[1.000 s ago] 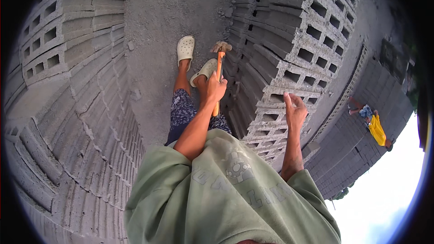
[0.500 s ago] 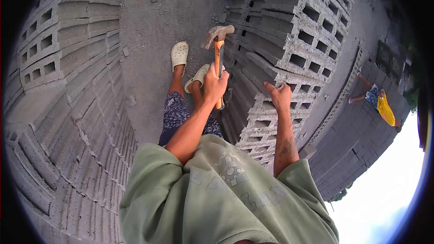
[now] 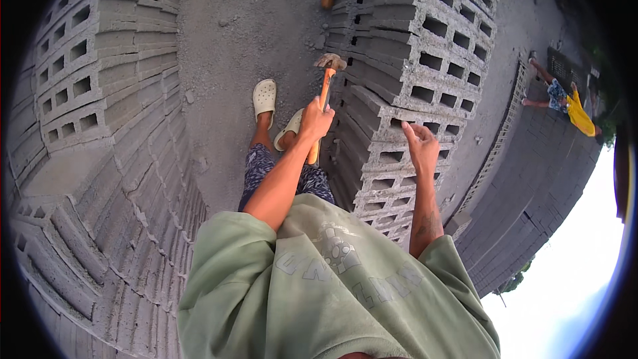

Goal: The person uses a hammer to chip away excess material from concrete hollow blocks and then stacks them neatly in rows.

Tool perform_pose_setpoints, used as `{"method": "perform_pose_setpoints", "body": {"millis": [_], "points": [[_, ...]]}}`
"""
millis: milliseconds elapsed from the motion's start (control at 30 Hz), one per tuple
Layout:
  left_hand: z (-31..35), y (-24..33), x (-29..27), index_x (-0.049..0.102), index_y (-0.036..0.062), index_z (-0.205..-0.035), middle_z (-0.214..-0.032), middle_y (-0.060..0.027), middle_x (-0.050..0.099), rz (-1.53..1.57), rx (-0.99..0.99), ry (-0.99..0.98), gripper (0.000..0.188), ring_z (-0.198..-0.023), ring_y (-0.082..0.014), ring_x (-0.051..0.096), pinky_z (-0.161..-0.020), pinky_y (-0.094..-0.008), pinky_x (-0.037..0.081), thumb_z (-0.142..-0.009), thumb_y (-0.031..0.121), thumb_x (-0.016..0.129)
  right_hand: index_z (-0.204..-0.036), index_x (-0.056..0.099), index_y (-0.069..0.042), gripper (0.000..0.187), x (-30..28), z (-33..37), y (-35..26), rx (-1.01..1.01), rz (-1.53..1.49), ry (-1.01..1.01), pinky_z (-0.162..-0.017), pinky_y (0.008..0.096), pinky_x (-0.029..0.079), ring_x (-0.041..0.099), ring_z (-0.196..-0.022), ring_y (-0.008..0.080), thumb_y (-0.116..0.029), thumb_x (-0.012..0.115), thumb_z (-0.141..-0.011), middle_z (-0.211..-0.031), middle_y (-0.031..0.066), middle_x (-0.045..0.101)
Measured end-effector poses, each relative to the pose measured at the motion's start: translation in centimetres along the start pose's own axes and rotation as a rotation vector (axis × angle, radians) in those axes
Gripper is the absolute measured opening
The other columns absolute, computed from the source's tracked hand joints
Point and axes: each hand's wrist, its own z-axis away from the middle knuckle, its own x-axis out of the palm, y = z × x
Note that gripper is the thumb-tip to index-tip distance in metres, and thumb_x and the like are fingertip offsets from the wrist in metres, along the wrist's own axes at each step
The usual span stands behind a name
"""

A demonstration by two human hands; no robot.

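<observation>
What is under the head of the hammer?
The hammer head is beside the block stack, above gravel ground. The left hand covers the handle's middle.

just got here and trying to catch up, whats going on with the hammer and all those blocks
A person stands on a gravel path between stacks of grey hollow concrete blocks. The left hand holds a hammer by its orange handle, head up, close to the edge of the block stack on the right. The right hand is open and holds nothing, raised in front of that stack. Another person in a yellow top is further off by a low block wall.
</observation>
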Motion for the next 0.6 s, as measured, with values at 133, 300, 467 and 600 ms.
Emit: {"method": "perform_pose_setpoints", "body": {"millis": [133, 300, 467, 600], "points": [[2.0, 0.7, -1.2, 0.054, -0.0016, -0.097, -0.085, -0.024, 0.063, -0.105, 0.127, 0.033, 0.027, -0.085, -0.0397, 0.062, -0.072, -0.0443, 0.048, -0.079, 0.019, 0.058, -0.097, 0.067, 0.004, 0.064, -1.4, -4.1, -2.3, -0.172, 0.005, 0.188, -0.084, 0.0382, 0.048, 0.064, -0.094, 0.0336, -0.055, 0.067, -0.073, -0.095, 0.0224, 0.066], [7.4, 9.1, -2.3, 0.053, 0.0005, -0.099, -0.086, -0.0252, 0.063, -0.353, 0.389, -0.01, 0.029, -0.084, -0.0426, 0.061, -0.071, -0.047, 0.047, -0.079, 0.022, 0.057, -0.081, 0.067, 0.006, 0.074, 2.6, -8.7, -4.2, -0.062, 0.322, -0.058, -0.081, 0.0409, 0.045, 0.063, -0.089, 0.0355, -0.067, 0.067, -0.063, -0.08, 0.0198, 0.067], [6.1, 16.6, 0.2, 0.054, 0.0012, -0.106, -0.086, -0.0235, 0.063, -0.691, 0.654, -0.078, 0.029, -0.085, -0.0406, 0.062, -0.071, -0.044, 0.047, -0.084, 0.021, 0.056, -0.07, 0.066, -0.001, 0.043, 5.1, -10.4, -1.7, -0.059, 0.165, 0.109, -0.086, 0.0366, 0.035, 0.063, -0.071, 0.0312, -0.044, 0.068, -0.063, -0.07, 0.0177, 0.065], [9.9, 26.3, 7.1, 0.053, -0.0003, -0.1, -0.08, -0.0209, 0.064, -0.673, 1.001, -0.206, 0.02, -0.076, -0.036, 0.065, -0.064, -0.0384, 0.049, -0.086, 0.014, 0.057, -0.069, 0.065, -0.007, 0.021, 5.5, -9.3, -1.9, -0.102, 0.146, 0.198, -0.082, 0.0348, 0.033, 0.063, -0.064, 0.0227, -0.028, 0.064, -0.067, -0.068, 0.012, 0.066]]}}
